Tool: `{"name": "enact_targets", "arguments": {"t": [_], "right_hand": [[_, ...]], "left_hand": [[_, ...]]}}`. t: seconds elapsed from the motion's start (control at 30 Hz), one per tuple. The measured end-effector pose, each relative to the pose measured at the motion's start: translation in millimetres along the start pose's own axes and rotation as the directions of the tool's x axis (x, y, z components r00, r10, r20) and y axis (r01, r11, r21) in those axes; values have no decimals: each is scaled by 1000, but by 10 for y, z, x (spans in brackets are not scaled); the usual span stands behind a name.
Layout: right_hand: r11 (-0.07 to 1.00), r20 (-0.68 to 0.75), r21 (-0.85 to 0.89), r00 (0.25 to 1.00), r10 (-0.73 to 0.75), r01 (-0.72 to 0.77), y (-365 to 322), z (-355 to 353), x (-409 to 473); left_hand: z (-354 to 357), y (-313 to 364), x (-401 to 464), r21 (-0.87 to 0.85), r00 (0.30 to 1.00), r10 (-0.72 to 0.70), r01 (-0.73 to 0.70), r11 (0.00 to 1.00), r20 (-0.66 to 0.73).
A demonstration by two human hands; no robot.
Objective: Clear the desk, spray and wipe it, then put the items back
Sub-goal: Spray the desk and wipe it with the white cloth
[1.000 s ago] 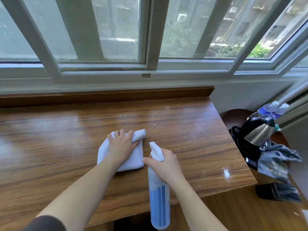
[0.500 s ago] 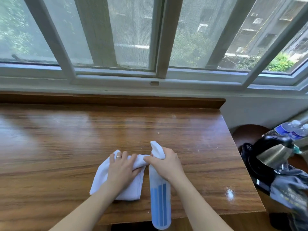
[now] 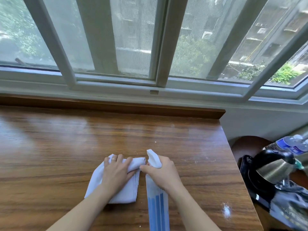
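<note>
Nearest me, the right hand (image 3: 164, 170) grips the spray bottle (image 3: 157, 205) at its neck, fingers curled round under the white trigger head, nozzle aimed out over the desk (image 3: 50, 155). The bottle looks like light plastic, smooth and maybe slick if wet, so the neck seems the safest hold. Just beside it, the left hand (image 3: 116, 172) presses the white cloth (image 3: 115, 190) flat on the wood, fingers slightly spread, tips curling over its bunched far edge. The cloth is soft and limp; it should slide easily under a palm. Off the desk's right end sit 1 steel kettle (image 3: 273, 169) and water bottles (image 3: 290, 145). Beyond, the window (image 3: 155, 47).
</note>
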State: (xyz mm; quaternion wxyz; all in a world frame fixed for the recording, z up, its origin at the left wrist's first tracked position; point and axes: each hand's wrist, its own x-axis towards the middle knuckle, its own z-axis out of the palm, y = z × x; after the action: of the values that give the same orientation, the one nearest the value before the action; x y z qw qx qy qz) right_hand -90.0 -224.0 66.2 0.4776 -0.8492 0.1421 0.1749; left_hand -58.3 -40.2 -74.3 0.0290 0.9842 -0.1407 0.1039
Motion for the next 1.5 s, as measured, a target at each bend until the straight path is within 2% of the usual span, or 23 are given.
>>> {"name": "enact_targets", "arguments": {"t": [0.2,0.33,0.5,0.73,0.97,1.1,1.37,1.5], "right_hand": [[999,-41,-31,999,24,-25,-23,23,76],[998,-52,-22,997,54,-56,-2,48,101],[997,-34,-11,996,80,-80,-27,56,172],[997,-37,-15,997,74,-74,-71,72,265],[997,-15,-14,997,76,-76,-94,55,338],[998,-7,-15,998,65,-65,-94,22,378],[998,-9,-22,998,60,-61,-85,0,382],[998,-29,-33,998,58,-59,-76,-9,390]], "left_hand": [[-79,-110,591,11,994,-65,65,998,83],[-64,-157,680,15,988,-67,65,998,140],[12,-232,477,-25,995,-1,3,1000,98],[145,-236,25,-65,993,113,-115,991,-32],[144,-258,170,-46,991,130,-131,990,-35],[109,-302,433,-39,996,89,-90,995,-11],[-42,-257,1032,25,969,-137,135,991,204],[-71,-234,1039,8,964,-125,126,992,237]]}}
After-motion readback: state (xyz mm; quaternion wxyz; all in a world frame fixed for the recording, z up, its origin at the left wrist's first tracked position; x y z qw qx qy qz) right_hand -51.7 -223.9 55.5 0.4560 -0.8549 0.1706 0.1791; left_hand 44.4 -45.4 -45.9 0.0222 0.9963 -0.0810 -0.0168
